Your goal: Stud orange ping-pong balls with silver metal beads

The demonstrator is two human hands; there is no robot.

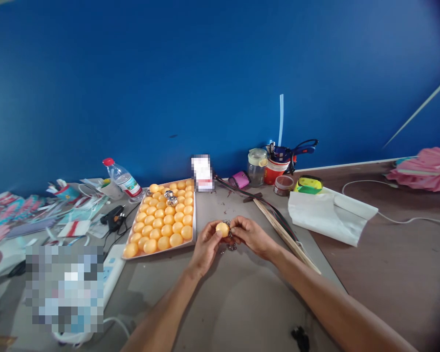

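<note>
Between the fingers of my left hand (206, 244) is an orange ping-pong ball (222, 229), held over the grey mat. My right hand (250, 236) is closed in a pinch against the ball's right side; what its fingertips grip is too small to make out. Small shiny metal pieces (231, 248) lie just below my hands. Left of them, a shallow box (194, 215) holds several rows of orange balls (166, 230), with crumpled silver pieces (170, 198) on top near the back.
Behind my hands stand a glass jar (257, 168), red cups (275, 172) with tools, and a purple object (239, 180). Thin wooden sticks (282, 232) and white paper (326, 215) lie rightward. On the left are a bottle (124, 180), a power strip (113, 266) and clutter.
</note>
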